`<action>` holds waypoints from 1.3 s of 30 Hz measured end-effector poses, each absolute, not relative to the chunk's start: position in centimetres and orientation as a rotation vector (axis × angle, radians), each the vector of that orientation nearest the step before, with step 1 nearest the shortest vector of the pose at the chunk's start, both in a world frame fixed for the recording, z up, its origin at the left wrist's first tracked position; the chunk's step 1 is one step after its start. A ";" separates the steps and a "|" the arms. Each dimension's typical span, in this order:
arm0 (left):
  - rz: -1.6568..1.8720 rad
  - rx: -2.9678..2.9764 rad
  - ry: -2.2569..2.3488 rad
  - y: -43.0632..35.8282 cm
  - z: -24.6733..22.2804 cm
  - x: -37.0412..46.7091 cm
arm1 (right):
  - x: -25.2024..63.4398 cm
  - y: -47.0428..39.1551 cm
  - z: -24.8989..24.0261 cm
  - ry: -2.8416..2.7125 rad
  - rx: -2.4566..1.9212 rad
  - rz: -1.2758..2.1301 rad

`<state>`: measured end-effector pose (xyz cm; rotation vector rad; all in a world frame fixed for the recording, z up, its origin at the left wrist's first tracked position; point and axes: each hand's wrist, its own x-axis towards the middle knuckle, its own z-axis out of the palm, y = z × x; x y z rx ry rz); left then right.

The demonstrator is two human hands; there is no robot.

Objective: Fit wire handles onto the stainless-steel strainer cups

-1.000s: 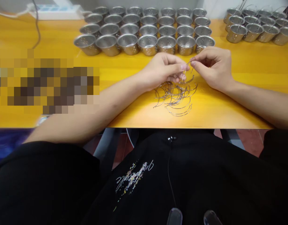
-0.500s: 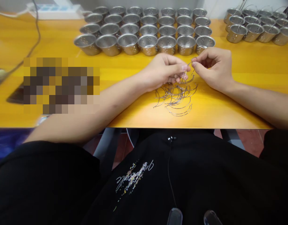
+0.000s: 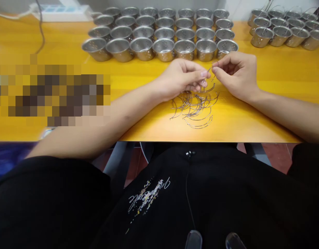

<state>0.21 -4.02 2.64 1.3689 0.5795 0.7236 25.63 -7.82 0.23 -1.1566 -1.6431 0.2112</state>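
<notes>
At the middle of the frame, pinches a thin bent wire (image 3: 209, 70) between thumb and finger of the right hand (image 3: 238, 74), and pinches wire with thumb and fingers of the left hand (image 3: 182, 76) too, just beside it. Cannot tell how many wires in those fingers.

Just below, a loose wire pile (image 3: 198, 106) on the yellow table (image 3: 242, 124), near the straight front edge but not over it. Between pile and edge, a strip of yellow top; to the right, a wider yellow patch, up to the right arm (image 3: 284, 112). Above the hands, less room: only a narrow yellow band, then metal cups (image 3: 163, 48), with the right hand hiding a bit of the end one.

In the pile, shiny smooth wires, bent like half moons, many crossed over each other. At the top middle, cups in four rows: grey, round at the rim, poked with little holes, standing upright. At the upper right, more cups (image 3: 262, 38), with thin wire loops (image 3: 276, 7) over some. At the upper left, a white and blue power strip (image 3: 63, 14). Along the bottom, a soft black shirt (image 3: 213, 197) with bright dots and curly writing.
</notes>
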 end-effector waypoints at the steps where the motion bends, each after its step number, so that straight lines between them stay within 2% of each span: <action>1: 0.728 1.372 0.582 -4.0 2.7 0.2 | 25.6 -7.9 0.3 -1.639 -1.159 0.220; 9: 0.774 1.354 0.558 -3.8 2.3 0.2 | 25.5 -7.9 0.3 -1.620 -1.075 0.296; 15: 0.746 1.420 0.571 -3.6 1.9 0.1 | 25.5 -8.3 0.9 -1.603 -1.177 0.328; 25: 0.727 1.337 0.635 -4.4 2.8 0.2 | 25.4 -8.1 0.8 -1.588 -1.115 0.281; 39: 0.678 1.289 0.623 -4.3 2.6 0.2 | 25.6 -8.1 1.2 -1.592 -1.276 0.335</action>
